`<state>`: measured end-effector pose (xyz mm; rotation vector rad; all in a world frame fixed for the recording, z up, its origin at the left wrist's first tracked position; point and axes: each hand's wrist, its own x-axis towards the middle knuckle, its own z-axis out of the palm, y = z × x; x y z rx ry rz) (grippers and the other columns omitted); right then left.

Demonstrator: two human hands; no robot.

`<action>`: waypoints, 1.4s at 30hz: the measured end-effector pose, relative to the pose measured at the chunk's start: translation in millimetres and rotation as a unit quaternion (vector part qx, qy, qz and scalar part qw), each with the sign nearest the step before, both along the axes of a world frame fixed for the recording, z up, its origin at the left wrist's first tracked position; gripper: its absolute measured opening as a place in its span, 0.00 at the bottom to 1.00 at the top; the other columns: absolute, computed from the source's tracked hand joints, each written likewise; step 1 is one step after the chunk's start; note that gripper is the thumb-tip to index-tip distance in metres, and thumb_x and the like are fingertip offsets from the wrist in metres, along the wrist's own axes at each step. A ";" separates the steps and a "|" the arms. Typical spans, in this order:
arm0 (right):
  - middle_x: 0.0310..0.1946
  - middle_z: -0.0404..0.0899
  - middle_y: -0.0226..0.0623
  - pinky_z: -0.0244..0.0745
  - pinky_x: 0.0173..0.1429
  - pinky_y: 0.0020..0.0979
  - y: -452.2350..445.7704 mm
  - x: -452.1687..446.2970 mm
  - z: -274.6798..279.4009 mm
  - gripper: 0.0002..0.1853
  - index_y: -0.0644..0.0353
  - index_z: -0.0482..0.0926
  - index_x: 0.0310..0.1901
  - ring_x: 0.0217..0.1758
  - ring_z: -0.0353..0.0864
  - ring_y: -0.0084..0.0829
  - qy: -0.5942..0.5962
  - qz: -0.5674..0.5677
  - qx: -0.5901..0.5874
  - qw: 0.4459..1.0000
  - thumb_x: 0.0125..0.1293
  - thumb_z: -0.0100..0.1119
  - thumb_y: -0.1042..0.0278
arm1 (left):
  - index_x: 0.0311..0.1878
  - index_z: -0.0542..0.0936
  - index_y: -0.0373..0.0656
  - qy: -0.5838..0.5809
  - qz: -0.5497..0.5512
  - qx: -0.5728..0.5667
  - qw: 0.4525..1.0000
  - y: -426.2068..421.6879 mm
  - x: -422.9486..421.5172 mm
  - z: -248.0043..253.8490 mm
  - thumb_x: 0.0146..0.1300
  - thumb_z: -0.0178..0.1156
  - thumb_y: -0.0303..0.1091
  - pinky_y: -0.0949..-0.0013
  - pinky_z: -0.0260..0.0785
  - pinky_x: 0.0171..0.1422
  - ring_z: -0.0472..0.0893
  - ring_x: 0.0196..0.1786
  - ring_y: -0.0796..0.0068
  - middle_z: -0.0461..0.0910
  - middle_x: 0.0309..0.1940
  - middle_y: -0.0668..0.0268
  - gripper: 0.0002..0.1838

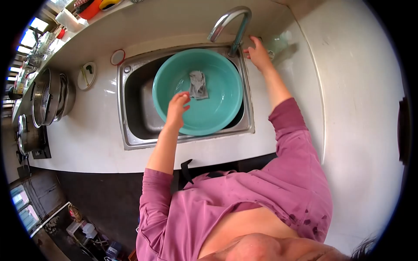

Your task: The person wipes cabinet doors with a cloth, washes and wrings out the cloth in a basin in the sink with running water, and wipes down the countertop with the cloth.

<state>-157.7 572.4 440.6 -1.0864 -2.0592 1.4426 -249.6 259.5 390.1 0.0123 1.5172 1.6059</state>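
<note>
A green plastic basin point(224, 89) sits in the metal sink point(141, 102), tilted a little over its right part. Inside it lies a folded grey cloth point(198, 84). My left hand point(177, 108) is over the basin's near-left side, just left of the cloth; its fingers are loosely bent and apart, with nothing seen in them. Beside the base of the chrome faucet point(239, 32), my right hand point(258, 53) reaches out over the counter, fingers spread. Whether its fingertips touch anything there I cannot tell. No water is seen running from the spout.
Just behind my right hand stands a clear, see-through container point(281, 41), partly hidden. Stacked metal pots point(54, 98) stand at the left of the counter point(100, 130). A white lid-like dish point(87, 76) and a small red-rimmed disc point(117, 57) lie left of the sink.
</note>
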 end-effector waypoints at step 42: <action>0.18 0.70 0.25 0.61 0.16 0.18 -181.6 -82.2 -89.9 0.16 0.57 0.71 0.30 0.15 0.65 0.18 0.144 -0.090 -0.522 0.836 0.61 0.50 0.51 | 0.21 0.71 0.45 -0.220 0.327 0.138 0.909 80.4 -11.1 -33.9 0.56 0.47 0.35 0.75 0.55 0.18 0.63 0.16 0.81 0.66 0.14 0.73 0.10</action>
